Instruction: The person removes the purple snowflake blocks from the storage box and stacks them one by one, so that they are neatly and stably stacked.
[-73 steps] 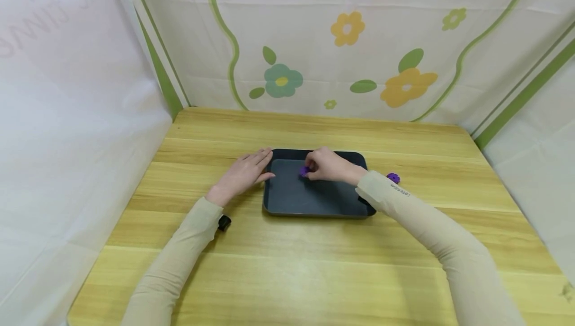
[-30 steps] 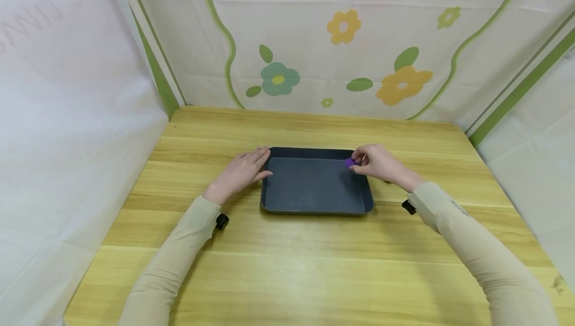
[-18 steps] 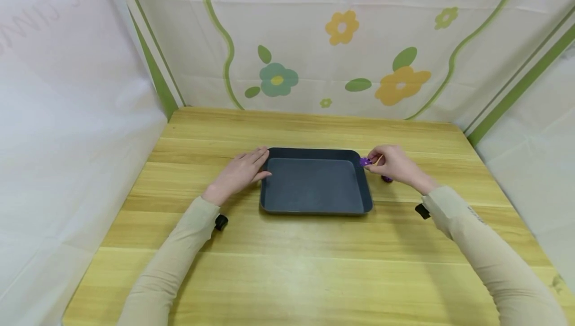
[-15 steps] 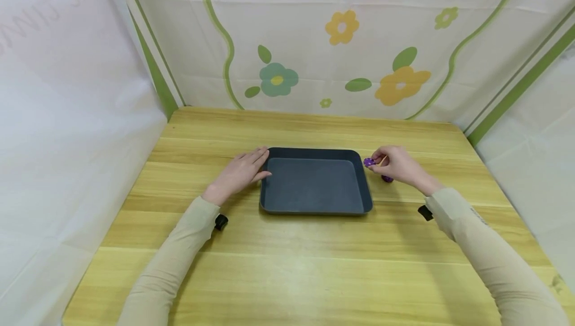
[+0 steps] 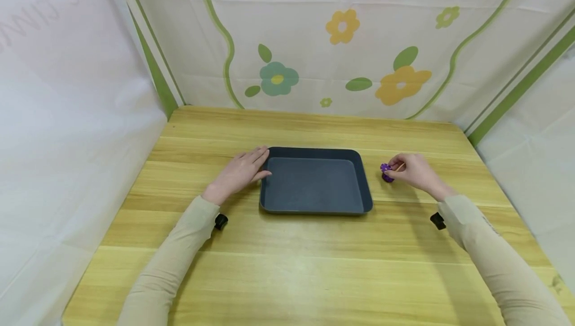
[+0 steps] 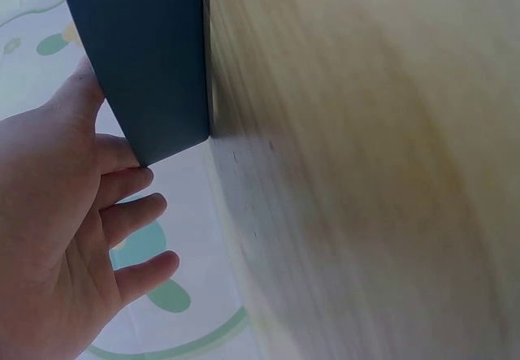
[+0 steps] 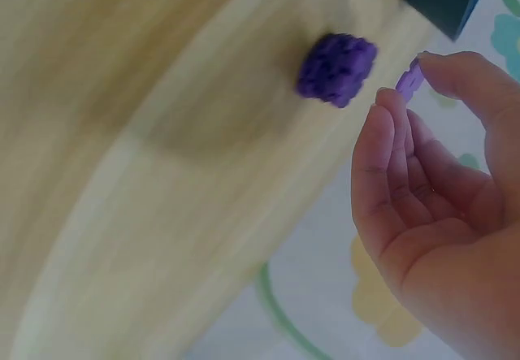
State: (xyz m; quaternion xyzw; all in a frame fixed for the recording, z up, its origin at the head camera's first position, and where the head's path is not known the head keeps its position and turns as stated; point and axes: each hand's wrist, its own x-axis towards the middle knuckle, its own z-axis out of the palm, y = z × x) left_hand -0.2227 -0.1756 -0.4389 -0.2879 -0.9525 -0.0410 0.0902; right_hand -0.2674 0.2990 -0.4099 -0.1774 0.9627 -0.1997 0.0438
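Thumb and fingertips of my right hand (image 5: 415, 172) pinch a thin purple notched disc (image 5: 385, 167), tilted in the head view. Just below it on the table stands a stack of purple notched discs (image 7: 337, 69), seen whole in the right wrist view; a small gap separates it from the held disc (image 7: 409, 81) there. My left hand (image 5: 240, 173) rests with extended fingers along the left rim of a dark grey tray (image 5: 316, 212). In the left wrist view, this hand (image 6: 57, 230) touches the tray wall (image 6: 146, 59) near its corner, other fingers spread.
The tray lies on a wood-grain table (image 5: 287, 271), its right side a short way from the disc stack. White cloth with flower prints (image 5: 310, 31) hangs behind and along both sides of the table.
My right hand has carried the disc out of the tray, over its right rim, to just above the stack on the right. My left hand has stayed on the tray's left rim.
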